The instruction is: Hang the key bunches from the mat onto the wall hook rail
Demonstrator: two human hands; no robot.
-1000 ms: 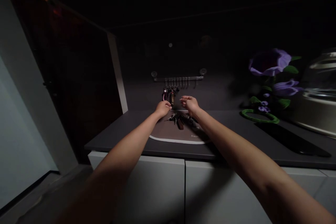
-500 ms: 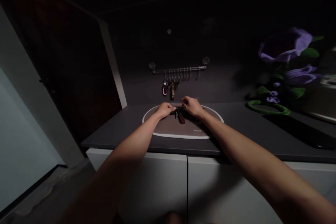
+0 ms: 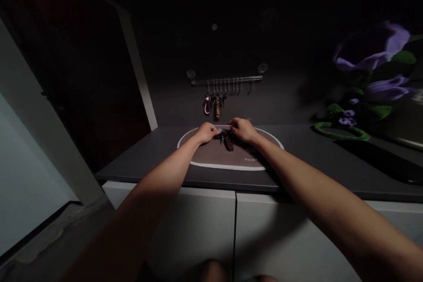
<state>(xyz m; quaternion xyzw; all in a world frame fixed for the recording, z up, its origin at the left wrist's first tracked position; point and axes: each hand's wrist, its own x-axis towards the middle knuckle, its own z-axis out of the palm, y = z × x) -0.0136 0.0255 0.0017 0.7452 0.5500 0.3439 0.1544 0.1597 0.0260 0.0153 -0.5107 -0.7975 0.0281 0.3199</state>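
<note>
A bunch of keys with a brown leather fob [image 3: 227, 139] lies on an oval brown mat [image 3: 231, 161] with a white rim, on a dark counter. My left hand [image 3: 206, 132] is closed on the bunch's left side. My right hand [image 3: 243, 128] pinches its right side, fingers curled. Both hands meet over the keys at the mat's far edge. On the wall behind, a hook rail [image 3: 226, 80] carries other keys with a pink strap and a brown tag [image 3: 214, 105].
Purple artificial flowers with a green looped stem [image 3: 370, 79] stand at the right of the counter [image 3: 148, 158]. White cabinet doors [image 3: 198, 233] run below the counter. A dark tall panel and a white post [image 3: 137, 70] close off the left side.
Both hands came down from the hook rail onto the keys on the mat and closed on them. The view has tilted, so the counter sits a little higher.
</note>
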